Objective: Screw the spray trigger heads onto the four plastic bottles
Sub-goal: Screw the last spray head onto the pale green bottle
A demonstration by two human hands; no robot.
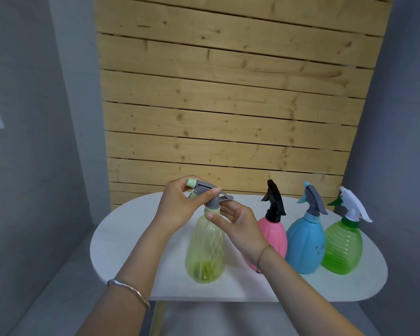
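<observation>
A yellow-green translucent bottle (206,248) stands upright on the white oval table (121,238). On its neck sits a grey trigger head (209,190) with a pale green nozzle and collar. My left hand (177,204) grips the top of that head. My right hand (233,219) has its fingers around the collar at the bottle's neck. To the right stand a pink bottle (272,234) with a black head, a blue bottle (306,243) with a grey head, and a green bottle (342,248) with a white head.
A wall of pale wooden slats (228,105) rises just behind the table. Grey walls close in on both sides. The table's front edge (228,300) lies under my forearms, with a wooden leg below it.
</observation>
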